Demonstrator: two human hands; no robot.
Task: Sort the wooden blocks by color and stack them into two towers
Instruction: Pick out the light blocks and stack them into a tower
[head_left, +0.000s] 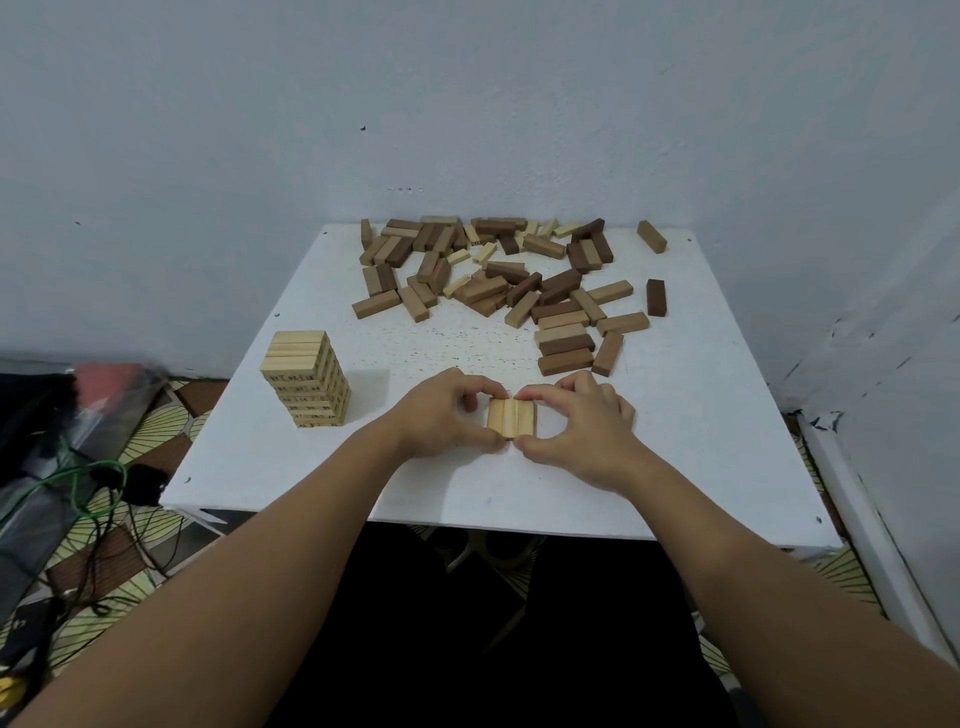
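We could see small dark numbers printed on the block ends of the pale tower (307, 378), which stood near the table's left edge; they were too small and blurred for us to read with any certainty. No other writing showed.

Both forearms reached forward from the bottom of the view and met near the middle of the white table (675, 441). The left hand (441, 415) and the right hand (584, 423) faced each other, palms inward, each curled with thumb toward us and fingertips on the far side. Between them lay a row of three light blocks (510, 417), flat on the table and touching side by side. The fingers of both hands pinched the row from its two outer sides and ends, closed around it.

The three blocks had their long axes running away from us, toward the wall.

Beyond them, at the far end of the table, a loose pile of mixed blocks (498, 275) lay pointing every way, dark brown and tan together, with a few strays off to the right.
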